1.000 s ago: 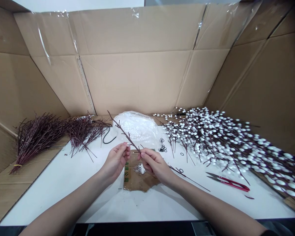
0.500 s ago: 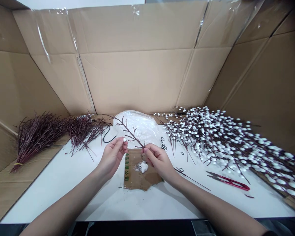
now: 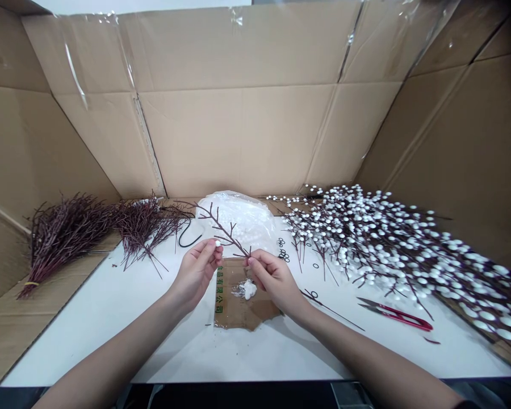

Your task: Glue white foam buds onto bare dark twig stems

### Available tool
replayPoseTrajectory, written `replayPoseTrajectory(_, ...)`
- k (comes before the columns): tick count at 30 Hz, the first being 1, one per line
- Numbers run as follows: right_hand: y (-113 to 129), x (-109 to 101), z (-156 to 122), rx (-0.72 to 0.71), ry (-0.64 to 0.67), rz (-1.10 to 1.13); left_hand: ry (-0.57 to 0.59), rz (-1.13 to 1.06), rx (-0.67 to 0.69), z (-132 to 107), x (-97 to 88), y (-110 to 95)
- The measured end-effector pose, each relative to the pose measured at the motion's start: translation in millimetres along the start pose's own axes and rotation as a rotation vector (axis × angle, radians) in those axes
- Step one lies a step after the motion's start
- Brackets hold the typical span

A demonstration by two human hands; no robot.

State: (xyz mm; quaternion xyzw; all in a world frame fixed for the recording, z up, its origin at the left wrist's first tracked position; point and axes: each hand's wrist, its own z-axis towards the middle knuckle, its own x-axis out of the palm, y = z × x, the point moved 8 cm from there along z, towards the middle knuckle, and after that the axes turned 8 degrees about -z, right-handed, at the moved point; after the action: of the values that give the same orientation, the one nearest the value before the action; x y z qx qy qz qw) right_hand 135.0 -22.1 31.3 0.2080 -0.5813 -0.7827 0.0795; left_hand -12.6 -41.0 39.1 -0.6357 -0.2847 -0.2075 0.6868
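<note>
My right hand (image 3: 269, 279) pinches the lower stem of a bare dark red twig (image 3: 222, 227) that slants up and to the left over the table. My left hand (image 3: 197, 271) pinches a small white bead (image 3: 217, 243) between thumb and forefinger, close to one of the twig's side shoots. Below both hands lies a brown cardboard scrap (image 3: 242, 307) with a white blob (image 3: 247, 289) on it. A clear bag of white beads (image 3: 241, 218) sits just behind the twig.
Bundles of bare red twigs (image 3: 74, 230) lie at the left. A large heap of twigs with white beads (image 3: 392, 244) fills the right. Red snips (image 3: 398, 314) and small black rings (image 3: 282, 254) lie on the white table (image 3: 111, 318). Cardboard walls (image 3: 247, 113) surround it.
The twig has tilted lower and shifted right with my right hand. My left hand let go of the stem and now holds a white bead at the twig's side.
</note>
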Motion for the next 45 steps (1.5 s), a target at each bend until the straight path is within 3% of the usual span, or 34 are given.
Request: replayPoseTrajectory(45,2,-10,0,-0.026,-0.128,0.011,0.002,-0.098,-0.003,4,-1.9,-1)
